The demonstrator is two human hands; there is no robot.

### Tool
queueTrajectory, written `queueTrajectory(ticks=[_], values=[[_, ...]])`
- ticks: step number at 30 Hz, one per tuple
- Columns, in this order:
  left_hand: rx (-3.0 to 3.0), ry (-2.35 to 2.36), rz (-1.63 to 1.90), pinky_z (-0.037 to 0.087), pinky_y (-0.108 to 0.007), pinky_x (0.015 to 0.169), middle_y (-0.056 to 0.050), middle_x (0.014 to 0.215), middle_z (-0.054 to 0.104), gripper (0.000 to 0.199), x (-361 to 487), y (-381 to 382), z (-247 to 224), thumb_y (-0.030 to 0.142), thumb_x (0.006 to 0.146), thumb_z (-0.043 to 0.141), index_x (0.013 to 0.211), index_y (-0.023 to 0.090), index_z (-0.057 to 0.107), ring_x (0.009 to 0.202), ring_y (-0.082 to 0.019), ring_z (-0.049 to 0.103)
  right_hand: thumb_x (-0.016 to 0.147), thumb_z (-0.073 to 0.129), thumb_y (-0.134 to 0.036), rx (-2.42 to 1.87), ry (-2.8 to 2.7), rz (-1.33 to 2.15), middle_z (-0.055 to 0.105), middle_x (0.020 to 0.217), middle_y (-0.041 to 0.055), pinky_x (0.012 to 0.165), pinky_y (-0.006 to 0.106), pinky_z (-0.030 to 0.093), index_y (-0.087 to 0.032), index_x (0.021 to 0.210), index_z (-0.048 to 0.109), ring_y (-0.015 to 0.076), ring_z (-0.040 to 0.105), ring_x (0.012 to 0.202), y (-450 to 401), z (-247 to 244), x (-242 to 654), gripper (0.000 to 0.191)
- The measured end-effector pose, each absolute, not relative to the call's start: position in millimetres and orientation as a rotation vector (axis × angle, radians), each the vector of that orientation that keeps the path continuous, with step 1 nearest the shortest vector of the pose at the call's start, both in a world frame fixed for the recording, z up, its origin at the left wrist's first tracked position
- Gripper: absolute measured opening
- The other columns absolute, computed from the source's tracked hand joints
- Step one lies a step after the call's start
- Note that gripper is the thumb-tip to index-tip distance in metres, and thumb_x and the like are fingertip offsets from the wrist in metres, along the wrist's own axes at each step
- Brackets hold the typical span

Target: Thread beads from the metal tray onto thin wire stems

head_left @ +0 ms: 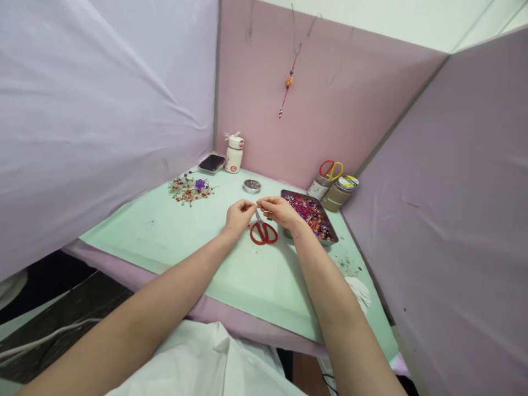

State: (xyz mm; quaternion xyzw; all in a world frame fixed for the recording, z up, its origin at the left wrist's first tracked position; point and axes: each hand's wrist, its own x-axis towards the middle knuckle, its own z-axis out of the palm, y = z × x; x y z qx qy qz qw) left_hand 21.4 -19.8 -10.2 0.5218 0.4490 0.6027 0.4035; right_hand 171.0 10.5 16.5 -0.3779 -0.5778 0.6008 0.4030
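Observation:
Near the middle of the green table, my left hand (240,214) is closed in a pinch, its fingertips almost meeting those of my right hand (278,210). My right hand is pinched too; whatever lies between the fingers is too small to make out. Red-handled scissors (264,233) lie on the table just below both hands, blades pointing away. Right behind my right wrist is a metal tray (335,237) of red, purple and dark beads (311,214). A small round tin (252,186) sits beyond the hands.
Beaded pieces (190,190) lie at the left, near a phone (212,162) and a white bottle (234,155). Jars (339,192) and upright scissors (331,170) stand at back right. A white glove (359,293) lies at the right edge. A beaded string (289,81) hangs above.

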Motion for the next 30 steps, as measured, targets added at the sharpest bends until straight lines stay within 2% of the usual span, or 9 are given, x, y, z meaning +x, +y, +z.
queueTrajectory(ticks=[10,30], values=[[1.285,1.143,1.509,0.033,-0.022,0.044,0.003,0.054,0.055,0.019,21.9,-21.2,-8.3,0.034,0.068,0.064,0.072,0.015,0.065,0.043,-0.008,0.042,0.061,0.077,-0.043,-0.986,-1.494,1.489,0.061,0.070,-0.0008,0.056,0.023,0.034,-0.020,0.080,0.068,0.0077,0.046,0.060,11.5,16.4,172.1,0.031],[1.193,1.105,1.489,0.030,-0.022,0.042,0.004,0.050,0.051,0.017,23.1,-20.8,-7.6,0.033,0.066,0.066,0.069,0.016,0.064,0.042,-0.007,0.038,0.060,0.078,-0.042,-0.995,-1.476,1.482,0.063,0.074,-0.0003,0.056,0.023,0.033,-0.020,0.078,0.068,0.0076,0.046,0.061,10.4,16.6,171.5,0.030]])
